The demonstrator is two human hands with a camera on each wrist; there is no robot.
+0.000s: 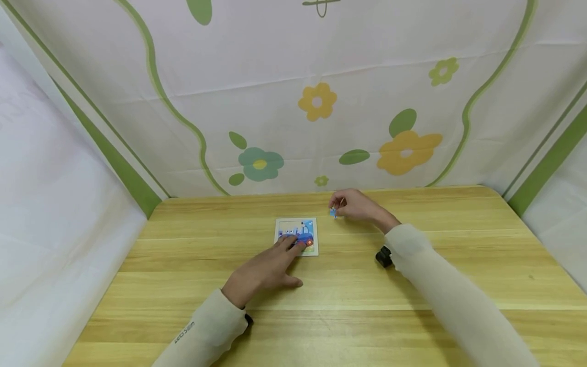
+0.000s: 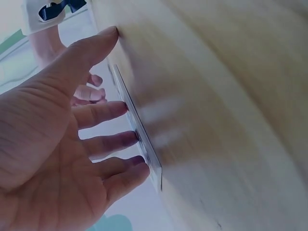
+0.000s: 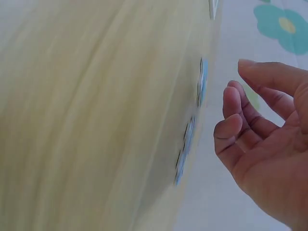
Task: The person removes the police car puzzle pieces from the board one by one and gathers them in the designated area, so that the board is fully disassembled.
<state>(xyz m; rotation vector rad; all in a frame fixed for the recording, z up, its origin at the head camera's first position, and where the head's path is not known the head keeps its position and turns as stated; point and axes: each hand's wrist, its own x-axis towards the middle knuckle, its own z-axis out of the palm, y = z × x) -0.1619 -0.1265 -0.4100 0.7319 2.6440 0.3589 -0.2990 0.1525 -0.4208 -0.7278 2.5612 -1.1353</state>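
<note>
Plainly, the left sleeve [image 1: 206, 334] carries dark lettering [image 1: 184, 332] that seems to begin "LETS", the rest being too small to read surely. From it the left forearm slants up and inward over the table [image 1: 321, 321]. The left hand [image 1: 267, 267] is palm down, unclenched, fingers extended and thumb held well out; its fingertips rest on the lower part of the puzzle [image 1: 314, 252], a square, pale-framed board with a blue cartoon vehicle, lying flat. To the right of the puzzle, near the table's back edge, small blue pieces [image 3: 203, 83] lie on the wood. Just beside them hovers the right hand [image 1: 359, 206], loosely curled, thumb apart from the fingers, gripping nothing visible. Its forearm, in the right sleeve [image 1: 458, 295], reaches in from the lower right.
</note>
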